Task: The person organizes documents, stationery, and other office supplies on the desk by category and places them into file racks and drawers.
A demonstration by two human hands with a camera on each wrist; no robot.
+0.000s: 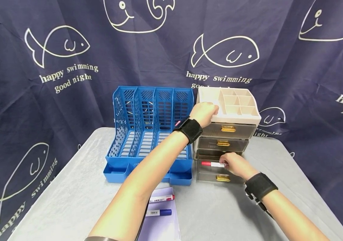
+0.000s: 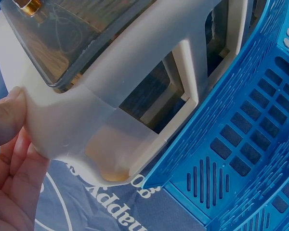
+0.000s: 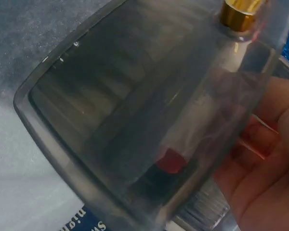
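Note:
My left hand grips the top left edge of a cream desk organizer. In the left wrist view its thumb and fingers lie on either side of that edge. Below, the lowest smoky, see-through drawer with a gold handle is pulled out. My right hand reaches into this drawer and pinches a red-and-white marker, which lies level, red end to the left. Through the drawer front in the right wrist view, the marker's red end shows blurred.
Left of the organizer stands a blue file rack with tall dividers and front trays. Nearer, a lilac folder bears a red-capped marker and a blue-capped marker, partly behind my left forearm. A dark fish-print cloth hangs behind.

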